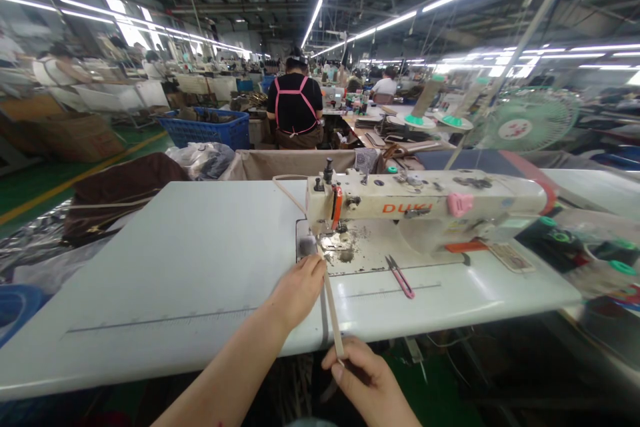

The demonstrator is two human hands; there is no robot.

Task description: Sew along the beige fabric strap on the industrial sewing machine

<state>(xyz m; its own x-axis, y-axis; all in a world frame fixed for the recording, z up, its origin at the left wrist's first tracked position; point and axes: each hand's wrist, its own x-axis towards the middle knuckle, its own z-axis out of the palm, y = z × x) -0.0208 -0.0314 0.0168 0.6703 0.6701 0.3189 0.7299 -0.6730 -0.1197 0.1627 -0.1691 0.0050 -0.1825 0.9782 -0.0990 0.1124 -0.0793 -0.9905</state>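
Centrally in the head view, a pale strip (331,310) runs from under the head of the sewing machine (425,203) toward the near edge of the white table (215,247), its lower end reaching past that edge. The right hand (363,373) pinches this end between thumb and fingers, just off the table. The left hand (300,283) is set close to the metal plate (345,250), its fingers bent and together, fingertips at the strip; whether they grip it or only press on it, I cannot tell. Behind the machine's head, a pale band (290,193) curves out over the far edge of the table.

Pink snips (400,278) lie on the tabletop to the right of the strip, apart from both hands. A pink clip (459,204) sits on the machine's body. Left of the table is a dark brown bag (120,190). Beyond stand a blue basket (205,128) and a green fan (530,121), and a person (295,103) with pink straps faces away.
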